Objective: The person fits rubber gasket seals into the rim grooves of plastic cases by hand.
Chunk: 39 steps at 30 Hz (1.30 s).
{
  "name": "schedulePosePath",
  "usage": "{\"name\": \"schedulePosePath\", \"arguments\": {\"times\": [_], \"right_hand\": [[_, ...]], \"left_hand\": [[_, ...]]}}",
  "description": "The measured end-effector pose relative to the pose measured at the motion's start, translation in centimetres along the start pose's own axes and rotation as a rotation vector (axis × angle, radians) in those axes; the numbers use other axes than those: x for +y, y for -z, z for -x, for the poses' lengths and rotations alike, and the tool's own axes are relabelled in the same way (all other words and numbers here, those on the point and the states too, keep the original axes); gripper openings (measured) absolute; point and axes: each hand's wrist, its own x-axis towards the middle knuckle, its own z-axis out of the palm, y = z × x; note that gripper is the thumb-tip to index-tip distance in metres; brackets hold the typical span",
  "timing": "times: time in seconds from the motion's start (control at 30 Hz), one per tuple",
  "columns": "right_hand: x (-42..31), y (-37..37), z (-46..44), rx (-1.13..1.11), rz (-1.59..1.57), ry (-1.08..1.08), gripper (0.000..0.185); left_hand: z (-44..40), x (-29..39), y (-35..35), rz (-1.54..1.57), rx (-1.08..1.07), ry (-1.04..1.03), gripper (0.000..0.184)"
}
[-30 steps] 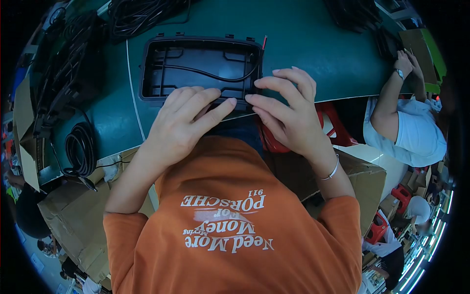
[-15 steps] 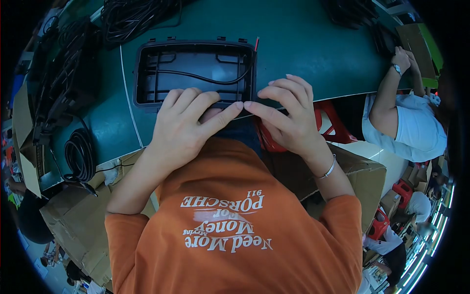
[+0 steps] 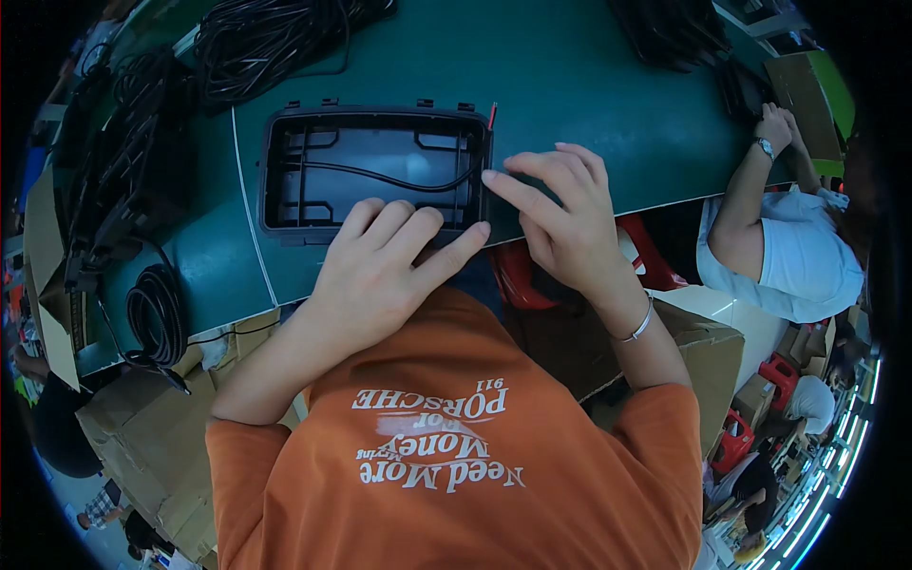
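Observation:
A black plastic box (image 3: 313, 205) with hinge tabs on its far edge lies in front of me, its hollow side up. A black cable (image 3: 389, 180) curves inside it and ends beyond the right far corner in a red-tipped wire (image 3: 493, 116). My left hand (image 3: 375, 261) lies over the box's near edge, fingers apart and thumb stretched toward the near right corner. At the right wall is my right hand (image 3: 570, 214), fingers spread and curved, forefinger tip against or just beside the rim. I see nothing held in either hand.
The green table (image 3: 551, 104) bears a cable bundle (image 3: 275, 47), dark boxes with cables (image 3: 142, 180) and a coiled cable (image 3: 157, 313) at left, and black parts (image 3: 670, 33) at far right. Cardboard (image 3: 142, 456) and a red stool (image 3: 651, 256) stand below. A co-worker's hands (image 3: 777, 128) are at right.
The box and table appear lower in view. My right forefinger has moved away from the left thumb, up along the right wall; the thumb stays near the near right corner.

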Motion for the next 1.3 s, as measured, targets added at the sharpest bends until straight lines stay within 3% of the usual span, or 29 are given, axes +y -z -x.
{"name": "schedulePosePath", "arguments": {"times": [0.2, 0.33, 0.67, 0.87, 0.97, 1.03, 1.13, 1.23, 1.3], "right_hand": [[1.4, 0.0, -1.2, -0.008, 0.100, 0.036, 0.036], [2.0, -0.1, -1.8, -0.005, 0.138, 0.044, 0.040], [2.8, -1.0, -2.5, -0.006, 0.009, -0.018, 0.043], [2.6, -0.6, -3.0, -0.066, 0.171, 0.032, 0.050], [2.6, -0.6, -3.7, -0.086, 0.124, 0.007, 0.048], [2.3, -0.8, -4.2, -0.093, -0.243, -0.193, 0.050], [1.8, -0.6, -4.5, -0.040, -0.312, -0.159, 0.052], [1.5, -0.5, -3.4, -0.032, -0.204, 0.018, 0.043], [1.3, -0.3, -3.0, -0.020, -0.197, -0.003, 0.043]], "left_hand": [[-0.6, -0.5, 0.4, 0.048, -0.018, -0.052, 0.041], [-0.8, -0.7, 0.3, 0.113, -0.023, -0.049, 0.049], [-0.7, -0.9, -0.2, 0.115, -0.010, -0.054, 0.047], [-0.7, -0.9, -0.3, 0.111, -0.004, -0.057, 0.045], [-0.6, -0.9, -0.3, 0.114, -0.009, -0.073, 0.045], [-0.6, -1.0, -0.4, 0.115, -0.007, -0.071, 0.045], [-0.6, -0.9, -0.2, 0.128, -0.007, -0.066, 0.044], [-0.7, -1.0, 0.1, 0.189, 0.006, -0.053, 0.040], [-0.8, -1.1, 0.4, 0.249, 0.020, -0.039, 0.037]]}}
